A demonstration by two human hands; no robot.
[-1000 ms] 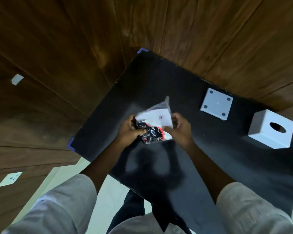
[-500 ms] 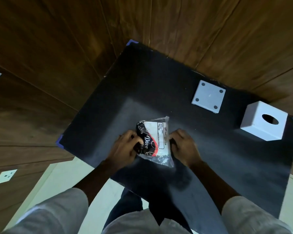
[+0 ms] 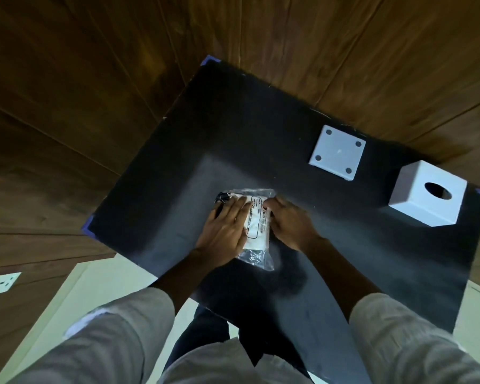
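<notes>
A clear plastic packet (image 3: 257, 231) with a white label and a dark printed item inside lies flat on the black table (image 3: 344, 259). My left hand (image 3: 223, 234) lies flat on the packet's left half, fingers straight, pressing it down. My right hand (image 3: 290, 224) is at the packet's right edge, and its curled fingers pinch the plastic near the top right corner. The packet's lower end sticks out crumpled below my hands.
A flat white square plate (image 3: 337, 152) with four corner holes lies at the back right. A white cube box (image 3: 427, 198) with a round hole on top stands further right. Wooden wall panels surround the table; a pale floor (image 3: 94, 286) shows at lower left.
The packet went from held up in both hands to lying flat on the table. My left hand opened and now presses on it; my right hand stays at its right edge.
</notes>
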